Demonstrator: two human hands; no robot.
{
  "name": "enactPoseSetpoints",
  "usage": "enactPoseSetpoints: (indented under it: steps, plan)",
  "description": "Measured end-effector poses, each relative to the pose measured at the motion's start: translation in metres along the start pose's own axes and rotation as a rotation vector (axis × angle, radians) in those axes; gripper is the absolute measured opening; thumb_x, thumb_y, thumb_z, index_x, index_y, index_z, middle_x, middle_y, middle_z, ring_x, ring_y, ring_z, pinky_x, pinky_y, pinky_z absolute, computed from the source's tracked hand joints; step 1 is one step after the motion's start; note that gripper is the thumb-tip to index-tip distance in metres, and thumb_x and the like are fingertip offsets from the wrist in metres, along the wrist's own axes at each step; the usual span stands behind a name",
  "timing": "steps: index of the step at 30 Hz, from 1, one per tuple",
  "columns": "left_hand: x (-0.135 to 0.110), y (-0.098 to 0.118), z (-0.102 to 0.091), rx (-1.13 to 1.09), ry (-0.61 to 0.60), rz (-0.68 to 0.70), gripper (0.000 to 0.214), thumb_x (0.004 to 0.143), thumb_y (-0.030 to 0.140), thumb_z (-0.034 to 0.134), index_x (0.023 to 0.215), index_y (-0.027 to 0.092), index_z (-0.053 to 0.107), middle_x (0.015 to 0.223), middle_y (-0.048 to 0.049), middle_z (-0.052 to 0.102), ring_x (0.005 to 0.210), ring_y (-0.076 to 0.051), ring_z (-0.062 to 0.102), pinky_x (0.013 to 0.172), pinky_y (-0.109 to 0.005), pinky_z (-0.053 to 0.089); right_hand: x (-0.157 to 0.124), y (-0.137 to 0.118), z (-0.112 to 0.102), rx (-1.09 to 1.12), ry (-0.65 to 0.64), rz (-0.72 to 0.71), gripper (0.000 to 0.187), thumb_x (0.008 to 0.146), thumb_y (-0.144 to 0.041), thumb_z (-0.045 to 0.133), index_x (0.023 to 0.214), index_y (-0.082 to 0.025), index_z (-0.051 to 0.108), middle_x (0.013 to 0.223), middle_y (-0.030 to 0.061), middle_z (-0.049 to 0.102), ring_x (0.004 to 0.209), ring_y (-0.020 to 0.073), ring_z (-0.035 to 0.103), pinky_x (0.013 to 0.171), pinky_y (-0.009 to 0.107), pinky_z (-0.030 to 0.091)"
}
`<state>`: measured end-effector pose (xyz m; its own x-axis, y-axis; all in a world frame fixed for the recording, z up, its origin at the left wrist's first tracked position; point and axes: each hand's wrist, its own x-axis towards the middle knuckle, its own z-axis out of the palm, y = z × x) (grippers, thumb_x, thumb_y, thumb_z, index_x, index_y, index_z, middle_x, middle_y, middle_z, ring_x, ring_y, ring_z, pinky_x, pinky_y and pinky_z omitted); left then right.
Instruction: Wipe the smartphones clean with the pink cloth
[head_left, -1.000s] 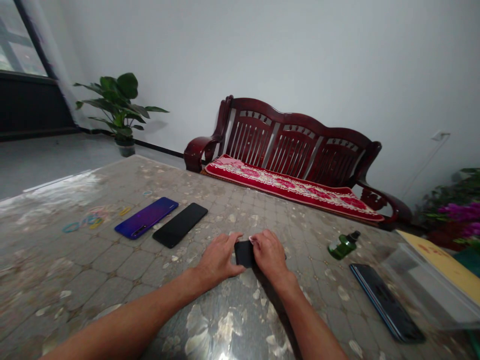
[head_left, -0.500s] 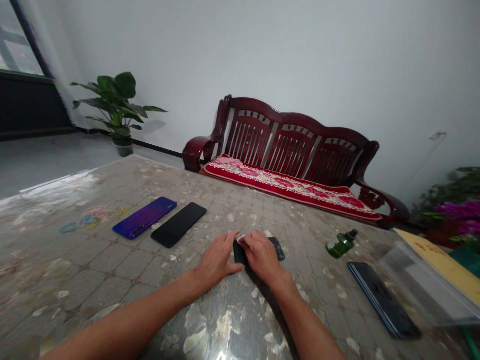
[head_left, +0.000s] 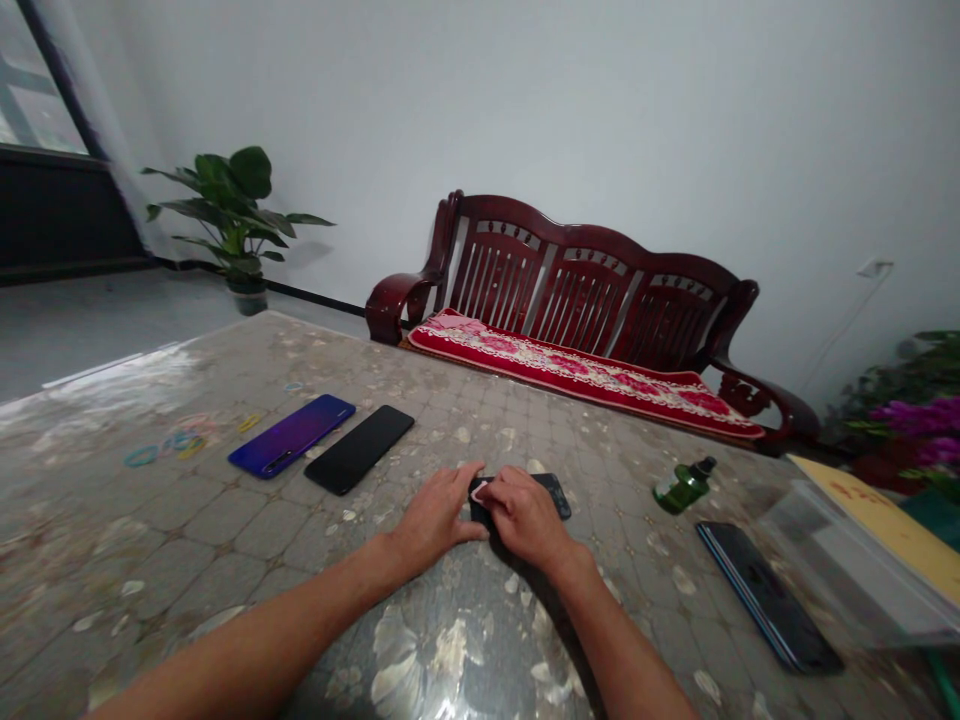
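The phone [head_left: 556,492] is laid beneath the right hand [head_left: 525,515], whose curled fingers are closed on a white pad [head_left: 478,492]. Its left end is held by the left hand [head_left: 439,515], thumb and fingers parted wide. By a hard sideways push the phone could be skidded; by a loosened pinch, the pad dropped.

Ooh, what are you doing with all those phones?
A person's two hands are busy with one dark phone lying on the table. The left hand holds its left end by the edges, and the right hand pinches a small pale scrap over its top. The purple phone and black phone lie side by side to the left, untouched. A green bottle is off to the right.
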<state>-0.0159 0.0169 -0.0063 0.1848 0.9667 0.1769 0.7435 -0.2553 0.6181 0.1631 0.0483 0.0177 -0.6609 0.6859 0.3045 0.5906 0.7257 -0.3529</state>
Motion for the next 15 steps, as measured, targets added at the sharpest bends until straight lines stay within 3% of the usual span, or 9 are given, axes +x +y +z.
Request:
enactPoseSetpoints:
  steps: [6, 10, 15]
  plan:
    - [0.001, -0.001, 0.001, 0.01, 0.005, -0.012, 0.08, 0.067, 0.035, 0.082, 0.136, 0.02, 0.046, 0.118, -0.0123, 0.066, 0.112, -0.032, 0.06, 0.097, -0.045, 0.046, -0.004, -0.001, -0.009, 0.039, -0.095, 0.003, 0.029, 0.08, -0.008, 0.055, 0.092, -0.024, 0.075, 0.081, 0.0006, 0.065, 0.08, 0.0143, 0.059, 0.075, 0.023, 0.042]
    - [0.001, 0.001, -0.002, 0.035, -0.01, -0.018, 0.079, 0.067, 0.035, 0.082, 0.135, 0.017, 0.046, 0.116, -0.0139, 0.066, 0.11, -0.033, 0.06, 0.095, -0.043, 0.046, -0.009, 0.0, -0.016, 0.031, -0.145, 0.08, 0.031, 0.077, -0.008, 0.055, 0.091, -0.026, 0.077, 0.081, -0.0001, 0.067, 0.078, 0.0136, 0.06, 0.072, 0.022, 0.04]
    - [-0.001, 0.004, -0.004, 0.041, 0.0, -0.014, 0.07, 0.068, 0.03, 0.079, 0.13, 0.018, 0.049, 0.114, -0.0126, 0.066, 0.109, -0.032, 0.061, 0.094, -0.042, 0.047, -0.012, 0.019, -0.027, -0.08, -0.109, 0.228, 0.028, 0.08, -0.01, 0.055, 0.092, -0.025, 0.076, 0.088, 0.002, 0.069, 0.084, 0.015, 0.062, 0.074, 0.023, 0.04]
